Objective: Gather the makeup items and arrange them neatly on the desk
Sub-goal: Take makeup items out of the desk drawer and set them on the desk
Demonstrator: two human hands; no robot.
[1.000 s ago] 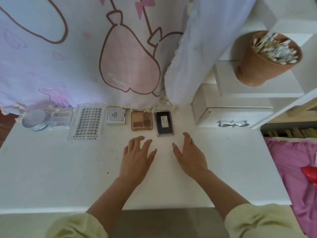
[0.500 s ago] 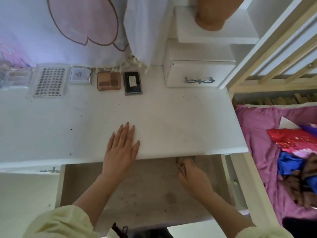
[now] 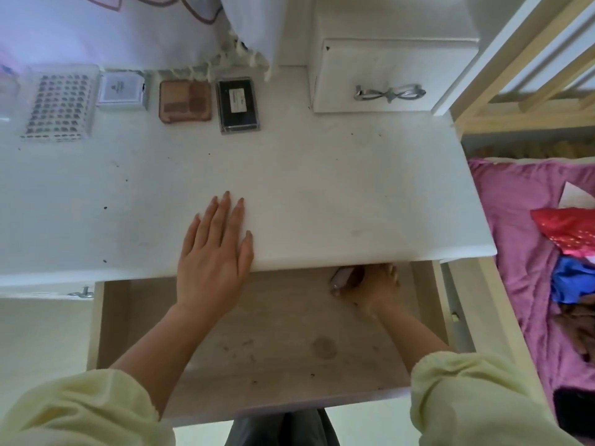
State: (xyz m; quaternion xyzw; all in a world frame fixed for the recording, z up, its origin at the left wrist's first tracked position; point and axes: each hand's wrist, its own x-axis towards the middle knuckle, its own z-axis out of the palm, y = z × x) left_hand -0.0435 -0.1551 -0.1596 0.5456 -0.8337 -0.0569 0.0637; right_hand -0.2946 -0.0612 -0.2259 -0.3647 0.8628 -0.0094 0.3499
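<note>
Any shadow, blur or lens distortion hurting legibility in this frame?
Head view: the desk overhang shadows the right hand and the item it holds in the drawer, leaving the item unidentifiable. Head view: wide-angle bend curves the desk's front edge. Head view: violet glare washes out the left edge, softening the nail sheet; the left hand is sharp.

I see pale curtain (image 3: 112, 30) with pink cartoon outline hanging at back. Small white drawer box (image 3: 386, 59) with silver bow handle (image 3: 389, 92) at right rear. Big drawer (image 3: 257, 375) pulled out, round stain (image 3: 324, 348) on its floor. Far right: wooden bed rails (image 3: 528, 101), pink sheet (image 3: 515, 252), red cloth (image 3: 566, 226) and blue cloth (image 3: 570, 281) lying on it.
</note>
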